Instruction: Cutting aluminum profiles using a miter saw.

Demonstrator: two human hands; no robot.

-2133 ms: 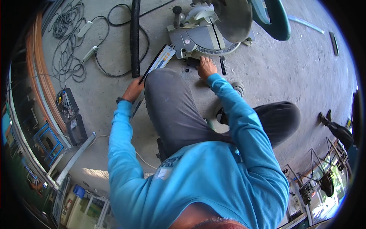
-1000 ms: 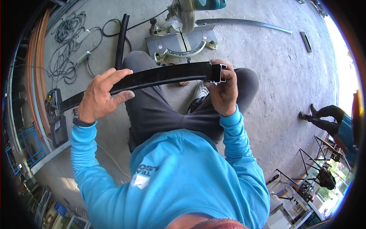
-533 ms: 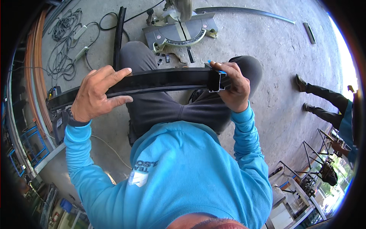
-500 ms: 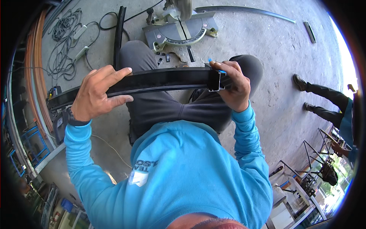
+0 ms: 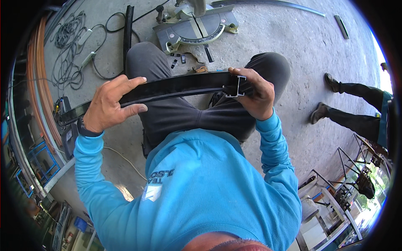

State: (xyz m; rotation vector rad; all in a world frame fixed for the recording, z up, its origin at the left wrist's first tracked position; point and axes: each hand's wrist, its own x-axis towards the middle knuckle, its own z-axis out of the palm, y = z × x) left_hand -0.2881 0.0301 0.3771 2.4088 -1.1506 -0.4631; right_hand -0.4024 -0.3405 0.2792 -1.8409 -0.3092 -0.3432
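Across my lap lies a long black metal profile [image 5: 180, 86], held in both hands. My left hand [image 5: 109, 104] wraps round its left part, thumb on the near edge and fingers over the far edge. My right hand [image 5: 257, 94] grips its right end, where the cut edge shows a bright, channel-shaped outline. The far left of the profile runs past my left wrist toward the floor. The undersides of both grips are hidden.
A miter saw [image 5: 197, 31] stands on the concrete floor ahead, with a tape measure [image 5: 200, 68] and small black pieces near it. Another black profile [image 5: 128, 39] lies left of the saw, beside tangled cables [image 5: 69, 46]. At right stands another person [image 5: 356, 119].
The profile has turned slightly in my hands, showing its right end at another angle. The blue bit at my right fingertips is out of sight. The other person's nearer foot has moved left.
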